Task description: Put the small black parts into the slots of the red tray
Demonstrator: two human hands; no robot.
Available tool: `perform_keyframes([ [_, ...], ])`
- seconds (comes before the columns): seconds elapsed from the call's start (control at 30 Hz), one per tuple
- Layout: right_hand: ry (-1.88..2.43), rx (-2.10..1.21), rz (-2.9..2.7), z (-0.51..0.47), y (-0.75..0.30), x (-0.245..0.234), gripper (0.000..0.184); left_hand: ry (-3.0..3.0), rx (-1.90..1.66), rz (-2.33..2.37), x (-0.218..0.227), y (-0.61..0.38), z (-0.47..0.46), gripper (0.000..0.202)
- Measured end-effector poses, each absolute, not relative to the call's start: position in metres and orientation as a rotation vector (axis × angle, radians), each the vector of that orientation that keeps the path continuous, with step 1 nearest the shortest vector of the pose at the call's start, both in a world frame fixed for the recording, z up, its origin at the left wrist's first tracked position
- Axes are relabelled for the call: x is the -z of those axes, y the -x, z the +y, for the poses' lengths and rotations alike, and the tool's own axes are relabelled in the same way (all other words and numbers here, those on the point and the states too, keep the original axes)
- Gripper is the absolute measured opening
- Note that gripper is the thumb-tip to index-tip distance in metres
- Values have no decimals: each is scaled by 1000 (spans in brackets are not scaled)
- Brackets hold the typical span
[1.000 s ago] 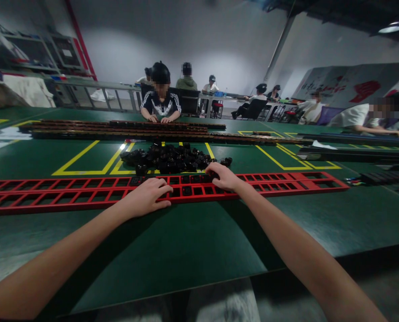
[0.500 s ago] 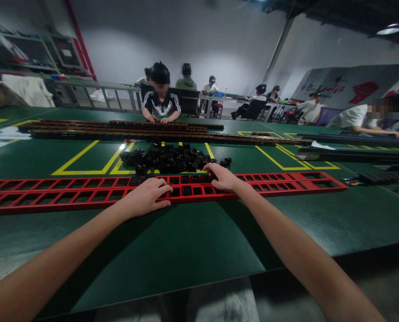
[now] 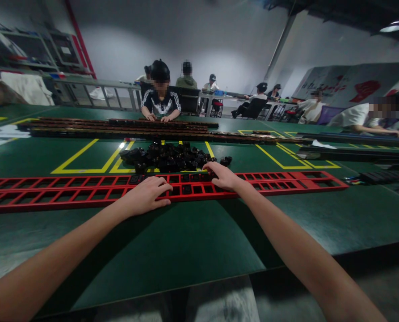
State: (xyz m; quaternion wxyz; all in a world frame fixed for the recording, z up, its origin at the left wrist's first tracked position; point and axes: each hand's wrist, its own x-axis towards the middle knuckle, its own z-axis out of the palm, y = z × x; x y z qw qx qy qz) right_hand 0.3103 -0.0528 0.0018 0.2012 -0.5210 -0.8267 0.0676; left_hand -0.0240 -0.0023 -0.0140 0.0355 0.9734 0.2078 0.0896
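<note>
Red frame (image 3: 306, 182): flat on the counter (image 3: 192, 241), long, ladder-like, two rows of openings. Runs out of view at the left edge; right end sits near some coloured wires (image 3: 350, 180).
Left hand (image 3: 150, 192): laid over the frame, palm down, half open. Fingers loosely bent, thumb apart from them along the near rail. Underside hidden, can't tell if it grips anything.
Right hand (image 3: 221, 175): on the frame's far row, right of the left hand and well apart from it. Fingers curled down, partly closed, a dark piece near the fingertips. Can't tell if it's held or just touched.
Seated parts: black square part (image 3: 186, 189) in a near-row opening between the hands. More dark ones in the far row above it, plus another far-row part (image 3: 136, 179) just left of the left hand.
Loose pile (image 3: 167, 157): small glossy black pieces, heaped beyond the frame, close to its far rail. A few lie slightly apart at the right end.
Markings: yellow lines (image 3: 77, 171) on the green counter, partly under the pile.
Long strips (image 3: 119, 130): dark, stacked lengthwise beyond the pile. Black lengths (image 3: 350, 154) to the right.
Across: co-worker (image 3: 161, 105) in a dark cap, both hands at the far strips.
Background: several people seated at other tables.
</note>
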Motion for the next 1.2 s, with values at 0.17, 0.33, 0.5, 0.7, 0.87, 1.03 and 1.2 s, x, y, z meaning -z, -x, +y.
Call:
perform_keyframes([
  [0.17,1464,-206,-2286,-53,-310,-2,52,-2989,-274,643,15,24,-2,35],
  [0.33,1501,-203,-2230,-48,-313,3,44,-2996,-265,646,13,24,-3,34],
  [0.5,1595,-108,-2180,-43,-312,7,36,-2998,-253,651,13,24,-3,34],
  [0.7,1569,-44,-2232,-41,-313,9,32,-3001,-265,638,15,25,-2,36],
  [0.87,1545,10,-2266,-38,-314,11,35,-2990,-303,627,16,25,-1,36],
  [1.03,1562,41,-2297,-37,-314,12,36,-3001,-298,631,16,25,-1,36],
  [1.2,1564,66,-2297,-38,-315,11,35,-3028,-293,636,16,24,0,35],
])
